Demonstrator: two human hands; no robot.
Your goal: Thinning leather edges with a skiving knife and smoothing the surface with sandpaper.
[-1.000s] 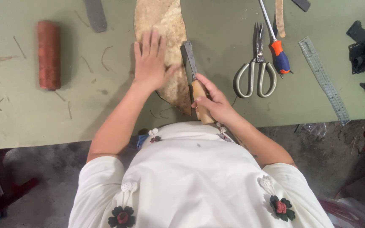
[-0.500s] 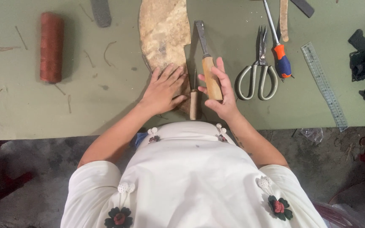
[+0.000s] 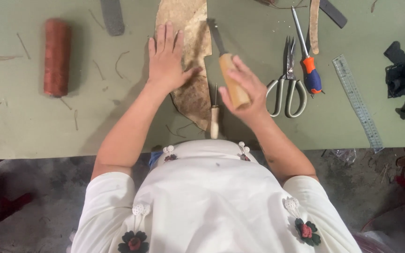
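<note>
On green table [image 3: 33, 126]: left hand [image 3: 167, 58] flat on one hide [image 3: 191, 28]; right hand [image 3: 244, 89] grips one knife [image 3: 228, 70].

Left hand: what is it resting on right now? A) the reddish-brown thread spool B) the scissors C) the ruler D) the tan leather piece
D: the left hand lies flat, fingers spread, on the tan leather piece, while the right hand grips the wooden-handled knife.
</note>
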